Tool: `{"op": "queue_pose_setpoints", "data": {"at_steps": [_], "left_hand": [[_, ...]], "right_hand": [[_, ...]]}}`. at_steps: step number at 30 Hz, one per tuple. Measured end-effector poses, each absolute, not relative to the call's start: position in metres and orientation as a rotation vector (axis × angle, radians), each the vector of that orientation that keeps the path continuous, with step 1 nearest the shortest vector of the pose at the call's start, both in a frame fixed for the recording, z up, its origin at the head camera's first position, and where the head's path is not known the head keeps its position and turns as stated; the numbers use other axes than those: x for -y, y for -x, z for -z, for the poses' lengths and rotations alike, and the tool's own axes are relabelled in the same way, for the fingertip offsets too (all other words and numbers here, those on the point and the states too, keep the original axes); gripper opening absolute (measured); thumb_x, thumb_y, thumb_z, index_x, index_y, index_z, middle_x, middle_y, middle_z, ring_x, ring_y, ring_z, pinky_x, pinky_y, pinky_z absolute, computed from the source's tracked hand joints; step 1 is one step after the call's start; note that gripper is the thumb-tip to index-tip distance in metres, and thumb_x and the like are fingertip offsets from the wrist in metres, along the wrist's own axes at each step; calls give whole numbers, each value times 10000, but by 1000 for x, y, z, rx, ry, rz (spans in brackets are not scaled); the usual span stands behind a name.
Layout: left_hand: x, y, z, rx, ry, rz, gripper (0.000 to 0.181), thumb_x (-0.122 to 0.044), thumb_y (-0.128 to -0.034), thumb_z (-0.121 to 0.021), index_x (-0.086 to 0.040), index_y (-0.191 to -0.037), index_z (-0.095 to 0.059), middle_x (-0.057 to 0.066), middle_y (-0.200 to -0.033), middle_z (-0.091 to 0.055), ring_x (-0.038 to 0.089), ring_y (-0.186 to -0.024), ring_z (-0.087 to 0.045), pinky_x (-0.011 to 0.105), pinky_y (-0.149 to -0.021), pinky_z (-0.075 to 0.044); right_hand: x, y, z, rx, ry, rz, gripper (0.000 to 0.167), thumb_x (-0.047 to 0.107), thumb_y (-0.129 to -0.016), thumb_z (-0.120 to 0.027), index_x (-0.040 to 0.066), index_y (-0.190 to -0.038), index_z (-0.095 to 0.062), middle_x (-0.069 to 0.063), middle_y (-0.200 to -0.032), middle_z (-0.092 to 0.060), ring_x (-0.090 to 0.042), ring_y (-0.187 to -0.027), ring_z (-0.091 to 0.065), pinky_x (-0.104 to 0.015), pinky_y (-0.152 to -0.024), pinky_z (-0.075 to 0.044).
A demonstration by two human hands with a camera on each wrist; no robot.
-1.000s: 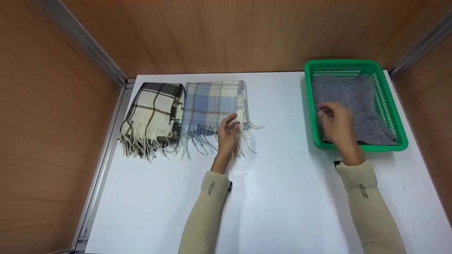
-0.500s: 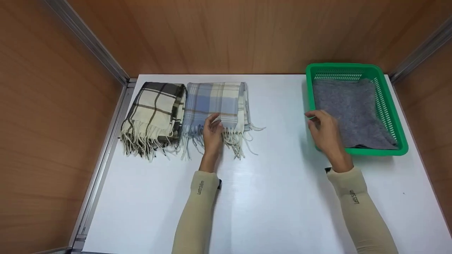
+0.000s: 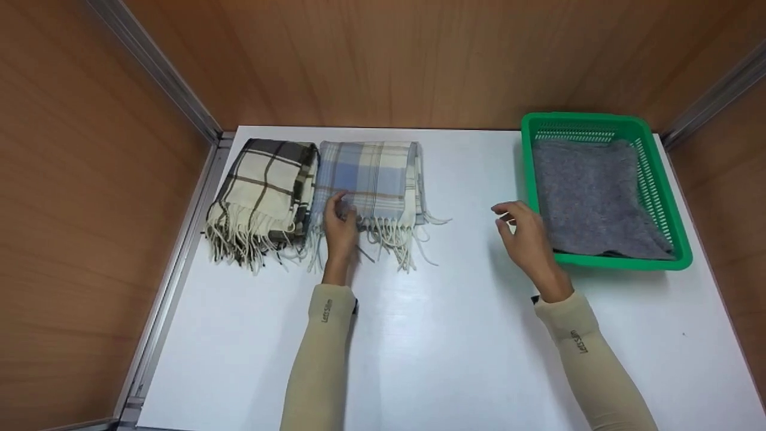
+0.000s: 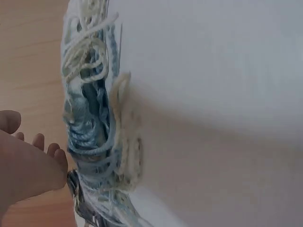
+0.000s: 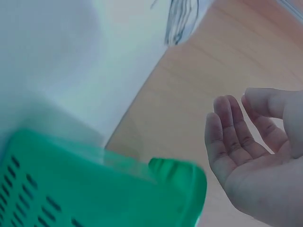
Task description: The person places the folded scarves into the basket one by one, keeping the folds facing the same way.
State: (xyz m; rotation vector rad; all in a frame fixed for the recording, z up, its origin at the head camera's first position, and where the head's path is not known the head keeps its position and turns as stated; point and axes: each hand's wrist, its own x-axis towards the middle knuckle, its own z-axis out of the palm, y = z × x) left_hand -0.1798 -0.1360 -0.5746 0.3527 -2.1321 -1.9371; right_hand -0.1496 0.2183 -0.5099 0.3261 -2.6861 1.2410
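A folded blue and cream plaid scarf (image 3: 377, 173) lies on the table, its fringe toward me. Over its front left part hovers my left hand (image 3: 341, 230), fingers loosely bent and holding nothing; in the left wrist view the hand (image 4: 33, 165) is beside the fringe (image 4: 92, 132). Left of that scarf lies a folded cream and dark brown plaid scarf (image 3: 263, 185), also fringed. My right hand (image 3: 526, 242) is in the air just left of the green basket (image 3: 528, 161), fingers relaxed with nothing in them. Inside the basket a folded grey cloth (image 3: 589, 197) lies flat.
The white table (image 3: 443, 335) runs back to a wooden wall (image 3: 383, 66). Wooden panels stand on the left and right sides, with a metal rail (image 3: 170, 287) along the table's left edge. The basket occupies the back right corner.
My left hand has moved left across the front of the blue scarf. My right hand has moved left from over the grey cloth to outside the basket. The scarves and basket stay in place.
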Motion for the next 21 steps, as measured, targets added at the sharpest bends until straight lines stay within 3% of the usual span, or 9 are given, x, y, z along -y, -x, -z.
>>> {"op": "queue_pose_setpoints", "data": {"at_steps": [6,13,21], "left_hand": [[148,190,579,2259,-362,1780,383,19,-1040,-568,12,-1423,-568,230,-1539,-491,394,-1468,-449,512,-1193,-387],[162,199,577,2358,-325,1663,412,47,-1016,-573,47,-1428,-555,243,-1515,-511,398,-1418,-499,514,-1152,-434],[175,205,575,2515,-366,1483,401,-1,-1011,-611,33,-1409,-574,238,-1503,-517,405,-1403,-476,559,-1174,-356]], "right_hand": [[-202,149,521,2733,-323,-1236,229,-72,-998,-654,-57,-1221,-700,-229,-1183,-694,-386,-1049,-692,-550,-947,-557],[-190,152,540,2723,-342,-1261,266,-107,-972,-665,-63,-1234,-685,-236,-1188,-687,-389,-1041,-699,-546,-933,-564],[-180,160,552,2809,-295,-1286,375,-73,-998,-644,-57,-1371,-605,-245,-1338,-635,-392,-1140,-671,-538,-986,-550]]}}
